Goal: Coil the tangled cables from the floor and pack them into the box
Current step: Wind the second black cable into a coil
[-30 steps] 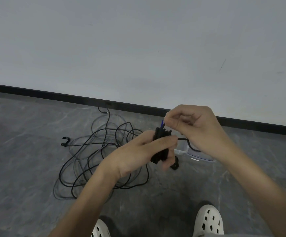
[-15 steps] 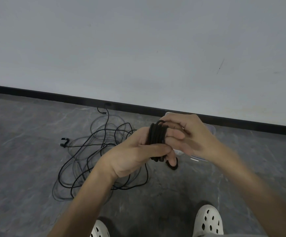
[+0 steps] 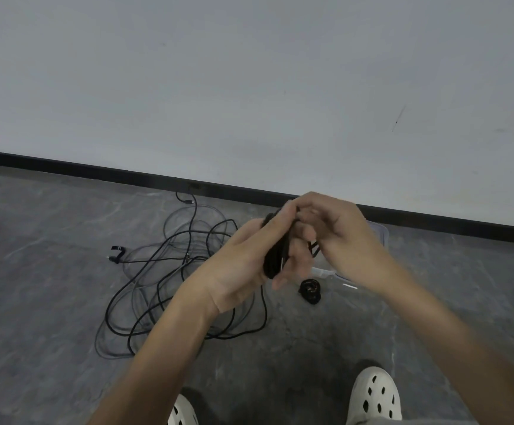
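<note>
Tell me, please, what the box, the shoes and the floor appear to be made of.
Box: probably clear plastic, glossy; the floor shows through its wall. Shoes: likely moulded foam or rubber, matte white, with punched oval holes. Floor: grey with pale veining, either stone or stone-look tile; the picture cannot settle which.

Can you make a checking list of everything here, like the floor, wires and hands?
Surface: grey marbled floor.
Job's things: black cable bundle in both hands; clear box behind them, mostly hidden; small black coil on the floor beside it.
Clutter: nothing seen.
Grips: left hand holds the bundle; right hand curls over its top.
Cables: tangled black and grey cables loose on the floor.
Surroundings: pale wall, black baseboard, white shoes.
</note>
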Motion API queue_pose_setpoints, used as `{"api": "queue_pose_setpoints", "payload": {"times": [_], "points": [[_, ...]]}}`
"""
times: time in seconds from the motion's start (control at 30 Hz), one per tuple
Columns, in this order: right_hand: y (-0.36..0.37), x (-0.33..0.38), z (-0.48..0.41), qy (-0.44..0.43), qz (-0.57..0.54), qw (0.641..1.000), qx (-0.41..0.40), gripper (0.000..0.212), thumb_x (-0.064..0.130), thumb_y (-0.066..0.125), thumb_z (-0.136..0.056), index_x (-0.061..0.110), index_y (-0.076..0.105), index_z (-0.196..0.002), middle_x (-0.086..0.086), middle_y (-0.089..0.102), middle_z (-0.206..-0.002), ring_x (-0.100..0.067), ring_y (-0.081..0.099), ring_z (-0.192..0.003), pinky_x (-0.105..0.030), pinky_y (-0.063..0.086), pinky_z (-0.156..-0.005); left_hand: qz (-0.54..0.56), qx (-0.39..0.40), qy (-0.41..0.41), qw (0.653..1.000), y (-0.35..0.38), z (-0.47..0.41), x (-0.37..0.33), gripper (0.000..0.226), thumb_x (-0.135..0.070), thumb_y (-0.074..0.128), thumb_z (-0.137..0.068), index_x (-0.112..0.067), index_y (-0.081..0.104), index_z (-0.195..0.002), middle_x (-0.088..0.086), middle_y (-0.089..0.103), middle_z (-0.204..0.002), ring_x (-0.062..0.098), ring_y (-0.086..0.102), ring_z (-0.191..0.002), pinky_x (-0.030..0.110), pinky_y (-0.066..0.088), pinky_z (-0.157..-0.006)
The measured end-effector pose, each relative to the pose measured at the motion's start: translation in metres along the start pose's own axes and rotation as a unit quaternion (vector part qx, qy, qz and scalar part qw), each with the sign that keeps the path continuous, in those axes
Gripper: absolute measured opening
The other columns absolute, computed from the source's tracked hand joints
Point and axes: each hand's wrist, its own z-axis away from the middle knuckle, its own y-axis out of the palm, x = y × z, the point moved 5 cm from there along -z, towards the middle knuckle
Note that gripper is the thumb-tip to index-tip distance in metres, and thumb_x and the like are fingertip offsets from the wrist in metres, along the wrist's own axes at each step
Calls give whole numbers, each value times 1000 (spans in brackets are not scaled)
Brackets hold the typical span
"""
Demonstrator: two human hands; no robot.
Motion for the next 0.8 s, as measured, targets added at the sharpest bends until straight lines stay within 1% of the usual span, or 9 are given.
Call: {"api": "queue_pose_setpoints", "payload": {"times": [0.1,0.2,0.3,0.37,0.4,0.53,0.6,0.7,0.8], "points": [[-10,2,-1,-1,6,998,-66,23,-1,46,-98,12,66,-95,3,61,-66,-17,58,-63,-28,49,-63,7,-22,-40,999,-1,-1,3,49,-59,34,-94,-21,59,-75,-7,41,-50,9,40,-43,18,39,-51],[-15,3,-4,-7,32,996,-79,20,4,51,-97,12,67,-90,-7,61,-67,-20,56,-63,-33,48,-62,31,9,-63,998,4,0,5,45,-49,32,-100,-23,53,-70,-9,35,-50,10,40,-43,17,39,-51],[-5,-6,-4,25,73,997,-4,32,1,47,-98,21,66,-81,-12,63,-70,-31,58,-66,-49,50,-64,57,36,-33,997,7,-1,1,36,-35,34,-100,-22,50,-71,-11,36,-51,9,42,-44,17,40,-53],[8,-15,0,69,84,992,68,27,1,44,-98,11,66,-86,-16,66,-75,-36,63,-73,-56,50,-68,66,18,-4,998,4,-1,-2,33,-31,34,-100,-20,51,-73,-10,36,-53,10,42,-46,19,42,-57],[14,-17,2,80,93,988,90,22,3,45,-97,6,65,-89,-16,67,-77,-35,64,-74,-54,50,-69,63,3,12,998,2,-2,-3,31,-29,35,-99,-19,52,-75,-9,36,-54,10,42,-48,19,43,-59],[31,-20,9,91,162,968,166,22,12,52,-94,25,54,-76,3,63,-65,-10,61,-61,-28,51,-62,83,-48,69,993,-7,-2,-13,22,-23,38,-97,-14,55,-87,-9,37,-57,9,43,-53,20,41,-59],[38,-23,13,99,208,948,221,19,16,54,-95,24,56,-78,9,62,-66,-3,59,-60,-21,49,-64,117,-83,96,985,-16,-1,-19,20,-17,37,-100,-12,55,-91,-10,38,-58,8,42,-52,18,39,-57],[51,-24,20,108,224,926,285,12,20,55,-95,20,60,-85,9,66,-71,-1,60,-63,-24,53,-69,142,-146,127,971,-29,2,-22,20,-12,34,-102,-12,53,-96,-8,42,-62,8,41,-55,18,38,-59],[58,-18,25,105,221,923,298,7,20,57,-93,24,57,-88,12,62,-73,-1,59,-67,-30,55,-71,123,-192,161,960,-35,4,-21,22,-3,39,-99,-14,59,-101,-6,60,-75,8,49,-61,18,44,-69]]}}
